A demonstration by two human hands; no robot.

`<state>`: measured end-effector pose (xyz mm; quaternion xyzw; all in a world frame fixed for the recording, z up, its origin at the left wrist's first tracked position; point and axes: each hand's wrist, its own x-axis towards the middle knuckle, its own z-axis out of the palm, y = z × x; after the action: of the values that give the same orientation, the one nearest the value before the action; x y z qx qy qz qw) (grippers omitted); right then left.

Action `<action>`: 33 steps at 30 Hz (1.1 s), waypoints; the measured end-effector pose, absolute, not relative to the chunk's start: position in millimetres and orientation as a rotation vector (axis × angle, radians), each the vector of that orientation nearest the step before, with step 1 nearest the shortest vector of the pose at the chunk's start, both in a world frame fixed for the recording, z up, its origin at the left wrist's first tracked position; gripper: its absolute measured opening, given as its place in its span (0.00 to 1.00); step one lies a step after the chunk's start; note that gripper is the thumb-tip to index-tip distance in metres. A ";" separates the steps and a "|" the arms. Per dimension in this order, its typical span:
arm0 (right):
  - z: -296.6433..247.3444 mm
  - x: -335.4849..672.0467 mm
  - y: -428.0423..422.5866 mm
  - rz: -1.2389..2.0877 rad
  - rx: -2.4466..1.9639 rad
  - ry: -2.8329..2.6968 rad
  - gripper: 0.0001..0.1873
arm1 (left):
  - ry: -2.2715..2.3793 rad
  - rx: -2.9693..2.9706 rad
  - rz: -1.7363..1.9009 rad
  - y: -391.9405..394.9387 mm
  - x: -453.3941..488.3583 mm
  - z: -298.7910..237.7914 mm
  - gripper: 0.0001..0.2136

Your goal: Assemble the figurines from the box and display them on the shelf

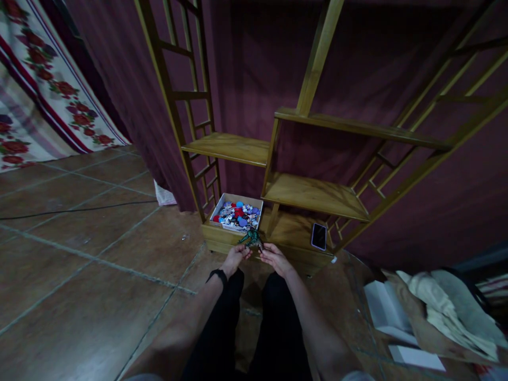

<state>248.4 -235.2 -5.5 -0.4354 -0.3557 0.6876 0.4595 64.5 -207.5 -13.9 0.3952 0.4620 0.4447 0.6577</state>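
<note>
A small dark green figurine [251, 238] is held up between my two hands, just in front of the low shelf. My left hand [236, 257], with a black band on the wrist, pinches its lower left side. On the other side, the fingers of my right hand [274, 258] grip its lower right edge. Right behind the figurine stands an open white box [216, 224] filled with many small red, blue, purple and white pieces. Its front corner is partly covered by the figurine. The figurine's fine details are too small to make out.
The wooden shelf unit [228, 148] rises ahead, with boards at several heights. A phone [318, 236] lies on its bottom board at right. White box parts [389, 312] and a pale cloth [452, 312] are at lower right. A black cable [79, 210] crosses the tiled floor at left.
</note>
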 end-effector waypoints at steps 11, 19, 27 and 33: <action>-9.9 251.6 -235.9 1.628 -1.086 -0.840 0.23 | 1.072 0.823 1.124 -210.2 73.0 -18.2 0.15; -18.0 259.8 -236.0 1.595 -1.054 -0.776 0.23 | 1.041 0.884 1.106 -214.0 78.2 -24.7 0.15; -7.5 263.3 -242.5 1.553 -1.005 -0.754 0.21 | 1.032 0.955 1.095 -218.7 86.2 -20.8 0.20; -11.6 257.9 -240.2 1.561 -1.000 -0.733 0.22 | 1.067 1.011 1.095 -223.8 81.6 -9.7 0.18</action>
<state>257.9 -240.2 -11.6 -0.4213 -0.3087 0.6576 0.5428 81.6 -223.8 -9.7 0.4377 0.4618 0.4742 0.6085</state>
